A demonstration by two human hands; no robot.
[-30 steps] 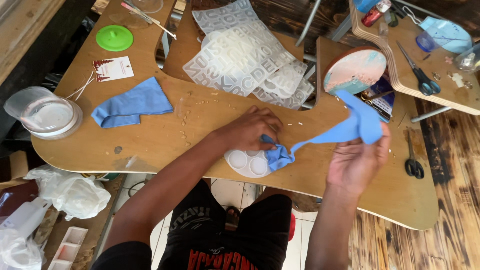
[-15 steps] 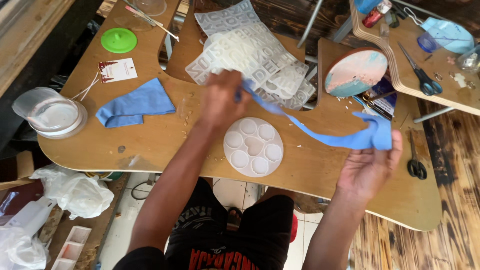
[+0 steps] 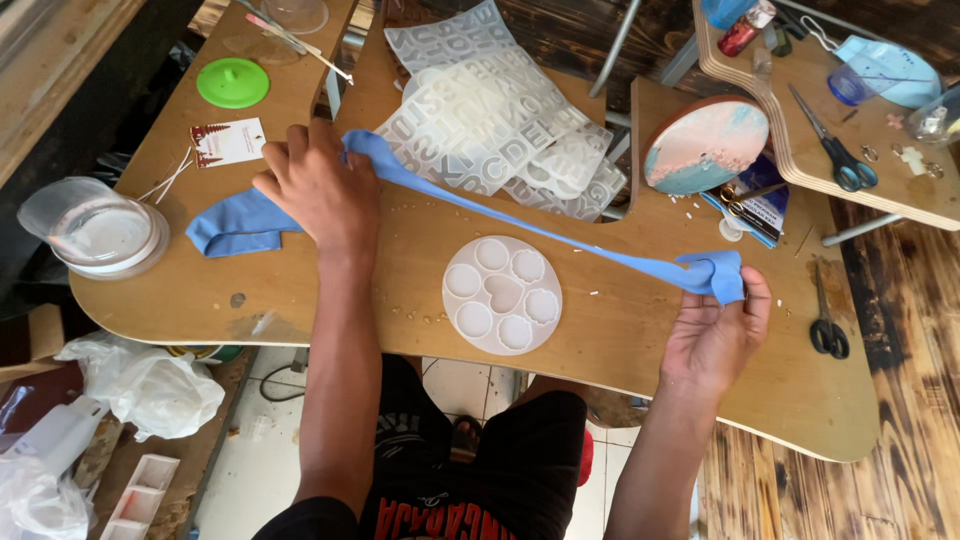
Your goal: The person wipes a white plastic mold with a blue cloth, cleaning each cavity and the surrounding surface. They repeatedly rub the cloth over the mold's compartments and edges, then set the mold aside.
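Left hand [image 3: 315, 190] moved farther left | blue glove [image 3: 540, 225] stretched thin, taut | right hand [image 3: 712, 335] also gripping it

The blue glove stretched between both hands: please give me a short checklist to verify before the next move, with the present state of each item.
1. Left hand grips one end of the blue glove: ok.
2. Right hand grips the other end: ok.
3. Glove stretched without visible tear: cannot tell.
4. Glove lifted clear of the round white mould: cannot tell.
5. Second blue glove lies apart on the table: ok.
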